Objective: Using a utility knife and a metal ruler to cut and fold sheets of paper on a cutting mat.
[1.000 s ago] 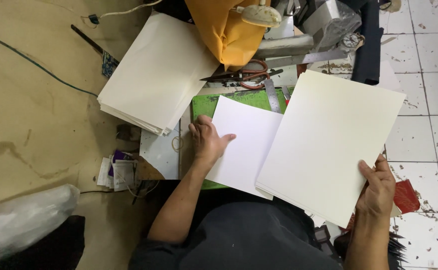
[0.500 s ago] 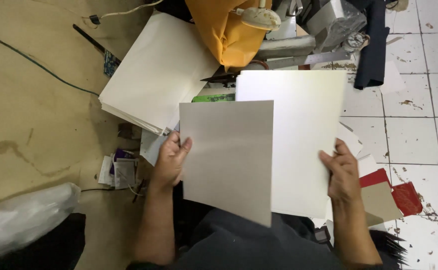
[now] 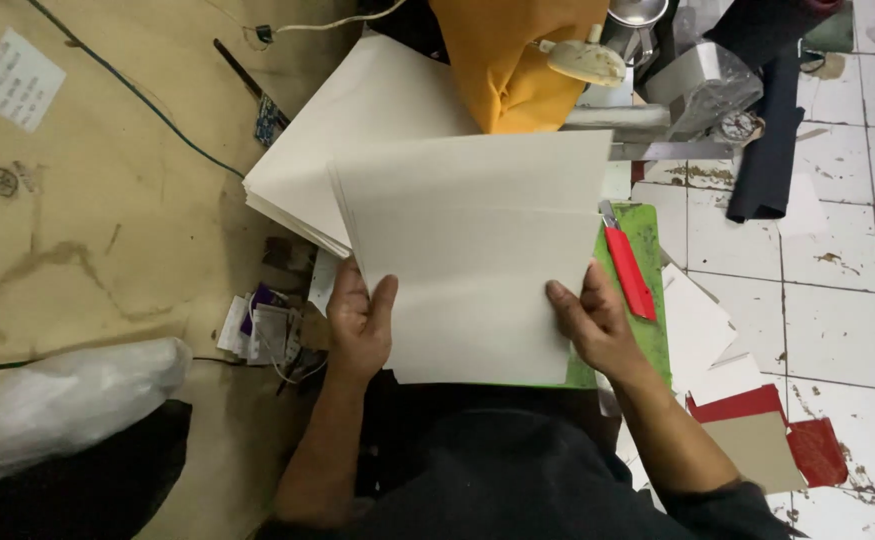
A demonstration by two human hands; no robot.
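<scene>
My left hand point(image 3: 360, 325) grips the lower left edge of a bundle of cream paper sheets point(image 3: 477, 240), thumb on top. My right hand point(image 3: 594, 323) holds the lower right edge of the same bundle. The sheets are squared together and cover most of a green cutting mat point(image 3: 645, 300) in front of me. A red utility knife point(image 3: 627, 268) lies on the mat just right of my right hand. A larger stack of cream sheets point(image 3: 357, 130) rests behind and to the left of the held bundle.
Orange fabric point(image 3: 512, 65) and a metal machine point(image 3: 657, 90) sit at the back. Paper offcuts and red card pieces point(image 3: 757, 420) lie on the tiled floor at right. Small packets point(image 3: 262, 330) and a white plastic bag point(image 3: 57, 400) lie on brown board at left.
The two separate sheets, one in each hand, have been brought together into one bundle over the mat. My right hand moved left and my left hand shifted to the bundle's lower left edge.
</scene>
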